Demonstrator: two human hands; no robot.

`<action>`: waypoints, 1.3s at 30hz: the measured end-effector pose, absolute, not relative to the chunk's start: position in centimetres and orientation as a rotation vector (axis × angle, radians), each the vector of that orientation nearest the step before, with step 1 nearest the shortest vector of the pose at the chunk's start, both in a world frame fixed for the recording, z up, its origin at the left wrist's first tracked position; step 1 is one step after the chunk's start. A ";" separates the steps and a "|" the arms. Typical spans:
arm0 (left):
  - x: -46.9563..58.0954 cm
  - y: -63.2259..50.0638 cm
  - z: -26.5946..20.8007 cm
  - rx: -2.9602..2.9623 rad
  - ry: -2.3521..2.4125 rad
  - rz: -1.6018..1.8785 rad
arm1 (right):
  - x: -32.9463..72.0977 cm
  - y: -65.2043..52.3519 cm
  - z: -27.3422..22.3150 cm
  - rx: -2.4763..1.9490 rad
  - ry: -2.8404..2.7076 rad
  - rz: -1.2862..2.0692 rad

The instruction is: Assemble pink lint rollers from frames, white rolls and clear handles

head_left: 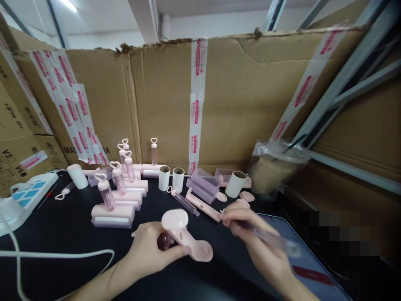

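Observation:
My left hand [150, 246], at the front middle, is closed round a pale pink lint-roller bracket [185, 238] with one round end cap fitted. Beneath the bracket, a dark translucent handle [165, 241] shows between the same fingers. My right hand [253, 234] is closed on a translucent purple tube [269, 238], smeared by motion and pointing down to the right. Just beyond the right fingertips lies a long pink bracket [203, 205]. Near it rests a loose purple handle with a heart loop [184, 201].
Several pink lint rollers with upright heart handles [112, 215] stand at left. Behind my hands are white paper rolls [178, 179], a purple cover [203, 185] and round pink caps [247, 196]. A tablet [282, 228] lies right; a power strip [31, 196], left. Cardboard [163, 104] walls the back.

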State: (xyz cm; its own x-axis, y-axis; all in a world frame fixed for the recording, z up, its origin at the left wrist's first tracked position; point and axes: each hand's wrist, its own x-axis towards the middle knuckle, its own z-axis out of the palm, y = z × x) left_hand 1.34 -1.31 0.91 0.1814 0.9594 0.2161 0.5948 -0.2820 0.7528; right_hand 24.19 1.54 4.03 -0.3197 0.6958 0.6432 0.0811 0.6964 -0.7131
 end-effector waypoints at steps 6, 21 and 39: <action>1.7 -0.9 1.4 2.125 1.359 0.870 | 21.9 0.6 2.4 -0.722 -2.362 0.476; 2.0 2.7 -0.4 3.095 1.325 0.329 | 25.5 8.5 8.9 -1.299 -2.737 0.103; 2.8 4.0 -2.9 2.785 1.418 0.565 | 25.1 3.3 5.3 -1.339 -2.792 0.167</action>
State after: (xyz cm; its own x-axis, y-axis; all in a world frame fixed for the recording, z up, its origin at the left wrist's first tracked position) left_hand 2.75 4.00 -2.85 0.5380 0.7768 0.3274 0.7891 -0.6006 0.1284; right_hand 25.08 3.29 5.30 -0.6265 0.7794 -0.0097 0.7750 0.6215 -0.1149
